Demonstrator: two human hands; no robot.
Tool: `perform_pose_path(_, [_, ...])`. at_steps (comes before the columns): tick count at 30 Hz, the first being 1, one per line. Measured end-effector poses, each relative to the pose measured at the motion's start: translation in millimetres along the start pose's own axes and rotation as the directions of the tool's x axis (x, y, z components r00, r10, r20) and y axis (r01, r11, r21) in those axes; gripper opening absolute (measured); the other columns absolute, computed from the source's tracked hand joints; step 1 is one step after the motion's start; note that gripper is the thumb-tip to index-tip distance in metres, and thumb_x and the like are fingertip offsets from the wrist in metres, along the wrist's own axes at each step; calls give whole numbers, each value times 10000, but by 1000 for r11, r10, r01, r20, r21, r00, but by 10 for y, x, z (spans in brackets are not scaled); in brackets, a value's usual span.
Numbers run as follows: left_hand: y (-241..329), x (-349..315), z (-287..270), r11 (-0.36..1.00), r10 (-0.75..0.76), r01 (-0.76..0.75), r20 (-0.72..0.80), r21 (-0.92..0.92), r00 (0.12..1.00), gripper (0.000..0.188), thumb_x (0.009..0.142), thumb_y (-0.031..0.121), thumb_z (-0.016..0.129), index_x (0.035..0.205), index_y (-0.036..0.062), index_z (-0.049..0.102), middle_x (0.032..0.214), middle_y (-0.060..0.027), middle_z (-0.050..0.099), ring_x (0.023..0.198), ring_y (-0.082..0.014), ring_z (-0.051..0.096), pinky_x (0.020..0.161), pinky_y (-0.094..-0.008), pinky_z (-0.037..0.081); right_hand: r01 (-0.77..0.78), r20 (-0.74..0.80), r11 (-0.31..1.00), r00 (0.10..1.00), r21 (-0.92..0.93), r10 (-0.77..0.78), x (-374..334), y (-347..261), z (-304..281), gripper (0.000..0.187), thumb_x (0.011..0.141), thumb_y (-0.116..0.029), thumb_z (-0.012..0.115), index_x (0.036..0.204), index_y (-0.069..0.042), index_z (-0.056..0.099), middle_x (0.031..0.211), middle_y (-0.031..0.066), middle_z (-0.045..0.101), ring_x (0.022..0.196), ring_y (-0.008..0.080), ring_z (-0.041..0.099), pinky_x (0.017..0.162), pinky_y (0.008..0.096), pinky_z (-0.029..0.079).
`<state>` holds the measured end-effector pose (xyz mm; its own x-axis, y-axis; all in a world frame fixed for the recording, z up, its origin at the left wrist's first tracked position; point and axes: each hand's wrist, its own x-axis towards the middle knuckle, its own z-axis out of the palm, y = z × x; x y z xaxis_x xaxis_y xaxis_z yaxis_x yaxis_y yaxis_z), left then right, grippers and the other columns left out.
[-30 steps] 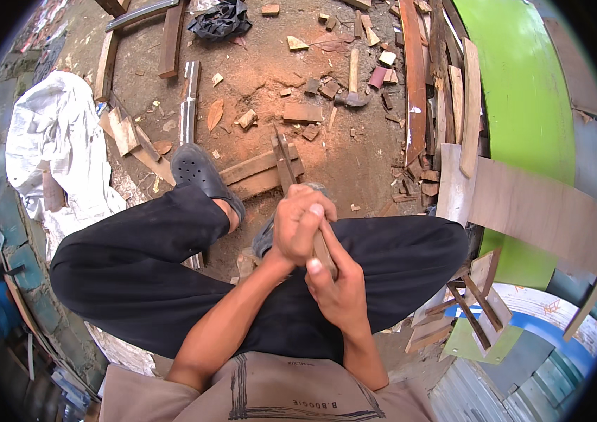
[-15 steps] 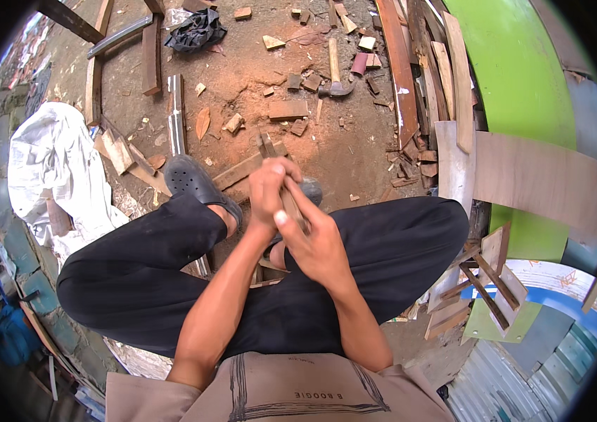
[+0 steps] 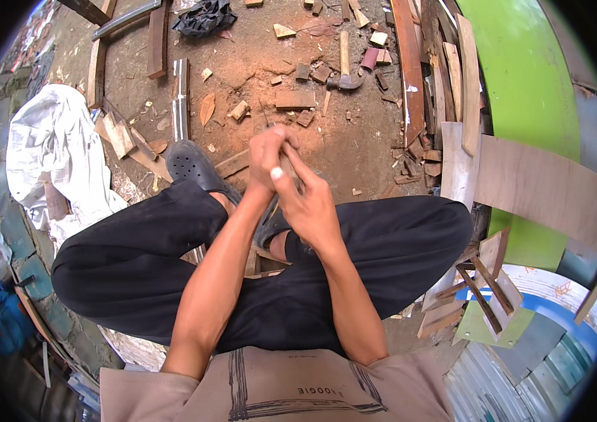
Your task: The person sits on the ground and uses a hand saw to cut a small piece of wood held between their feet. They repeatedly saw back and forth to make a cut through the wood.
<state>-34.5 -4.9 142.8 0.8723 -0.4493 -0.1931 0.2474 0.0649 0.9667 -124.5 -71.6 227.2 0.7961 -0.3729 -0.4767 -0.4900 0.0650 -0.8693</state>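
Note:
My left hand (image 3: 264,163) and my right hand (image 3: 308,205) are pressed close together above my crossed ankles. Between them is a narrow brown piece of wood (image 3: 288,169), mostly covered by the fingers. The left fingers wrap its far part; the right hand is closed along its near part, thumb uppermost. Just beyond the left hand, a flat wooden strip (image 3: 233,164) lies on the ground beside my dark clog (image 3: 196,165). Further out lies a hammer (image 3: 345,65) with a wooden handle, among small wood offcuts (image 3: 295,99).
On the left are a white cloth sack (image 3: 55,151) and a metal-faced bar (image 3: 181,98). A black plastic bag (image 3: 205,17) lies at the far left. Along the right run a reddish-brown plank (image 3: 408,70), stacked boards, a green panel (image 3: 530,91) and a small wooden frame (image 3: 488,285).
Both hands, still closed together on the piece of wood, have shifted slightly left and away from me. Less of the wood shows beyond the fingers. The view has also shifted a little.

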Motion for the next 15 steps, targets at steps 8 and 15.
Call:
perform_pose_path(8, [695,-974,314,969,245,-247,78,20,966,270,851,243,513,682,64,624,632,-49,583,595,-210,504,809,-334,384,54,123,998,991,-44,-48,-1223,-361,-373,717,964,-250,678,1522,68,358,1283,229,658,1158,168,623,949,295,507])
perform_pose_path(15, [-166,257,-161,1000,19,-19,-41,-3,999,413,893,321,490,679,-12,607,636,-98,589,596,-161,512,577,-312,404,-135,32,989,990,-57,137,261,48,147,617,984,-360,620,1461,8,487,1078,222,691,959,142,655,837,277,509])
